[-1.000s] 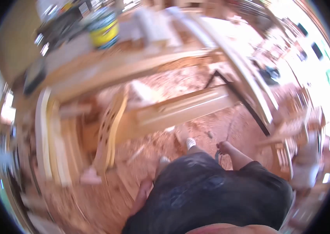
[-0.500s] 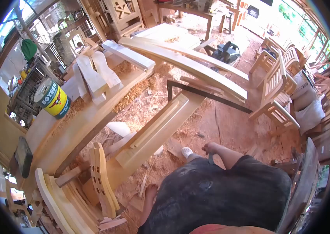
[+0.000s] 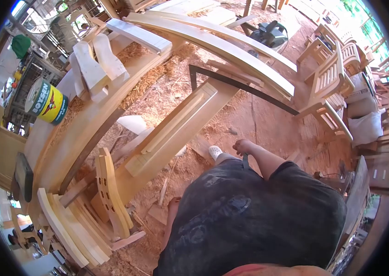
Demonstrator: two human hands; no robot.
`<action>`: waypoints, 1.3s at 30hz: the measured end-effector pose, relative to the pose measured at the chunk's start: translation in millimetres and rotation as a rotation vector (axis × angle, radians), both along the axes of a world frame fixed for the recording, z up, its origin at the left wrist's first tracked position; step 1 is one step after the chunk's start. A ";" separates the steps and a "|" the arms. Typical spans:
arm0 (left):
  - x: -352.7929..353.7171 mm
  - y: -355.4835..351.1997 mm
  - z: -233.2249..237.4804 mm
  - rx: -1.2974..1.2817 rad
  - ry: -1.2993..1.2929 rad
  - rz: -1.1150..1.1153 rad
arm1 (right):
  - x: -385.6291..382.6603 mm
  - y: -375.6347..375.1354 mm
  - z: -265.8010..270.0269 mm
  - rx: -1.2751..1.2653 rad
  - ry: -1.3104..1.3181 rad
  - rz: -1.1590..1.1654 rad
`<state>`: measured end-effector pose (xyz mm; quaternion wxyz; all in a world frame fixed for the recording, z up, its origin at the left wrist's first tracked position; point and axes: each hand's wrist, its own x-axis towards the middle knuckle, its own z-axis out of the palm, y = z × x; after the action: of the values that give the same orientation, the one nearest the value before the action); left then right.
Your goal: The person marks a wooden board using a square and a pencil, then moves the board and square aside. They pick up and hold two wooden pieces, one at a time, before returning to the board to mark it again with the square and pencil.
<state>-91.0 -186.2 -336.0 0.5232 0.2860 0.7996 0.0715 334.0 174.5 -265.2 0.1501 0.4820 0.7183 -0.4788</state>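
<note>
My right hand [image 3: 243,146] is held out in front of my dark shirt, fingers curled. A narrow grey strip shows just below it, and I cannot tell what it is. On the other side my left hand [image 3: 174,204] hangs low beside the shirt, its fingers mostly hidden. Nearest to both is a long wooden plank [image 3: 225,93] with a narrower grooved piece [image 3: 174,130] lying on it. A dark carpenter's square [image 3: 245,86] rests across the plank's far end. Left of my left hand stands a curved, slotted chair slat [image 3: 110,193].
A thick workbench [image 3: 94,120] at the left bears a paint can [image 3: 47,102] and curved wooden legs [image 3: 94,69]. Long boards [image 3: 217,42] stretch across the back. Wooden chairs [image 3: 330,78] stand at the right. Curved pieces [image 3: 68,230] are stacked lower left. Shavings cover the floor.
The view has tilted downward, so the bench, plank and boards sit higher in the picture. My right hand stays in front of the shirt, and the left stays low at the side.
</note>
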 end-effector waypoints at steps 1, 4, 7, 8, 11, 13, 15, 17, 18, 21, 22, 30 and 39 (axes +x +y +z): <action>0.2 0.8 2.7 -0.011 0.006 -0.008 | 4.7 -0.6 -0.3 0.021 -0.010 0.038; 3.7 6.5 2.9 0.103 -0.071 0.069 | 11.6 2.3 -28.2 0.167 -0.094 0.253; 11.1 41.1 57.8 0.042 0.014 -0.019 | -13.3 11.6 35.7 0.066 -0.179 0.203; 14.9 52.2 71.6 0.067 0.018 -0.034 | -33.1 14.2 92.0 -0.009 -0.207 0.130; 22.2 70.8 79.9 0.187 0.068 -0.083 | -54.7 48.1 177.2 0.199 0.282 -0.114; 27.5 91.8 85.9 0.229 0.094 -0.111 | -56.7 87.4 208.8 0.549 0.357 -0.325; 36.7 120.6 123.1 0.263 0.051 -0.134 | -44.3 138.2 230.7 0.861 0.268 -0.334; 50.1 147.4 149.4 0.312 0.057 -0.084 | -27.2 187.4 215.2 1.124 0.125 -0.322; 56.2 157.9 159.9 0.363 0.064 -0.057 | -19.0 204.8 212.4 1.083 0.016 -0.301; 74.1 190.2 193.0 0.504 0.082 0.061 | -0.4 237.3 184.4 1.030 -0.138 -0.246; 80.0 198.9 202.7 0.542 0.083 0.098 | 0.4 241.5 181.0 1.003 -0.150 -0.240; 91.9 245.7 245.6 0.803 0.323 0.231 | 13.2 275.2 164.2 0.960 -0.232 -0.035; 60.0 311.0 268.7 0.734 0.885 -0.076 | 17.6 288.3 173.9 0.854 -0.127 0.047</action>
<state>-31.0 124.8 -67.3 0.0072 0.4802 0.8543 0.1991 351.6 462.8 -91.3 -0.0080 0.5128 0.8521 -0.1047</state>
